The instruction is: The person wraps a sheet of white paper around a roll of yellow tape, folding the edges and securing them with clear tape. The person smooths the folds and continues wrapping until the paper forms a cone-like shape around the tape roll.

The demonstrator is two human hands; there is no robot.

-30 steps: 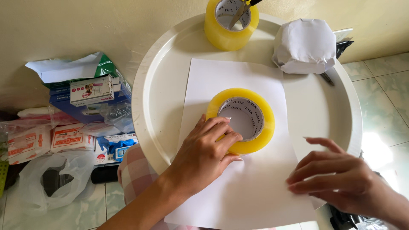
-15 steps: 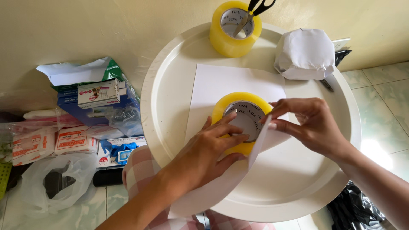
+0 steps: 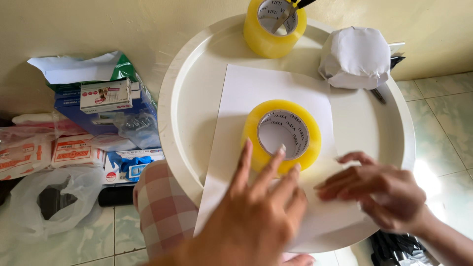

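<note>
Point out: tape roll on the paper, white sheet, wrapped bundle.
tape roll (image 3: 253,129), head view, yellow left wall.
white sheet (image 3: 261,88), head view, bare upper part.
wrapped bundle (image 3: 355,56), head view, top face.

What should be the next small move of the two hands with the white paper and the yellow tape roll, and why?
Probably lift the paper's near edge up over the yellow tape roll. The roll sits on the middle of the white paper, the right hand presses the paper's near right part, and the left hand hovers open at the roll's near side, holding nothing. The paper lies mostly flat.

Second yellow tape roll (image 3: 274,30), paper-wrapped bundle (image 3: 355,56); floor clutter — boxes (image 3: 106,96), plastic bag (image 3: 59,202)
</note>
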